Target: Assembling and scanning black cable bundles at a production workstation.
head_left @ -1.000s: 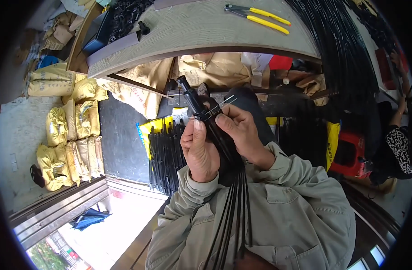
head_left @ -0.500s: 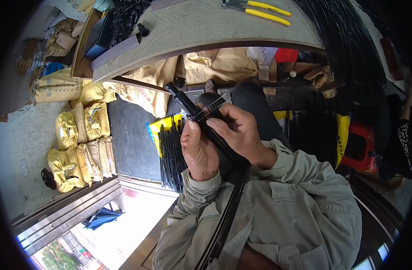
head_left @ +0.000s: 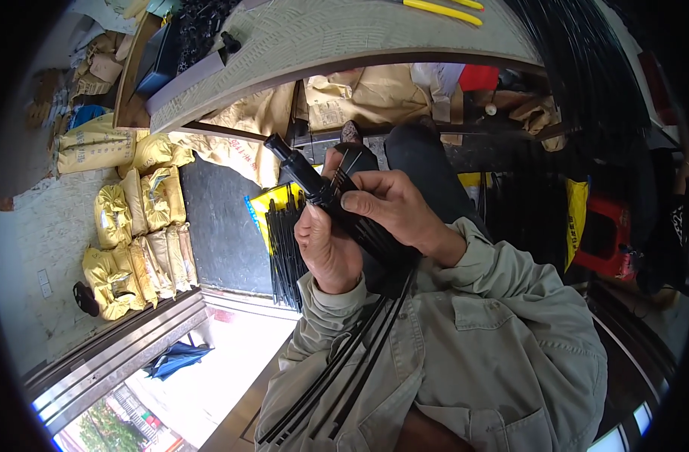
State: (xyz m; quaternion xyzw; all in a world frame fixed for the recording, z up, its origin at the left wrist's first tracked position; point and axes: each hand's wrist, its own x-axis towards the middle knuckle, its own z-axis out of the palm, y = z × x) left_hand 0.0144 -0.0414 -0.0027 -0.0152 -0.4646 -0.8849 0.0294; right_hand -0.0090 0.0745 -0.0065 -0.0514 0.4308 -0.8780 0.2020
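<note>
The black plastic piece [head_left: 298, 167], a short tube-like part with a small cap at its upper left end, sits at the head of a bundle of thin black rods [head_left: 359, 226], raised in front of the person's chest and tilted up toward the left. The left hand [head_left: 326, 245] is closed around the bundle just below the piece, thumb lying along it. The right hand [head_left: 386, 203] is folded over the same bundle from the right, its fingertips pressing on the rods next to the left thumb, so the two hands touch. The rods run down from the hands across the grey-green jacket [head_left: 472, 354] to the lower edge of the view. Below and to the left of the hands, more black rods lie in a yellow wrapper [head_left: 273, 202] on a dark mat [head_left: 216, 226]. Yellow sacks [head_left: 145, 226] are stacked further left on the floor. Above, the curved edge of the worktop [head_left: 344, 38] carries yellow-handled pliers [head_left: 442, 10]. A red stool [head_left: 604, 237] stands well apart at the right.
</note>
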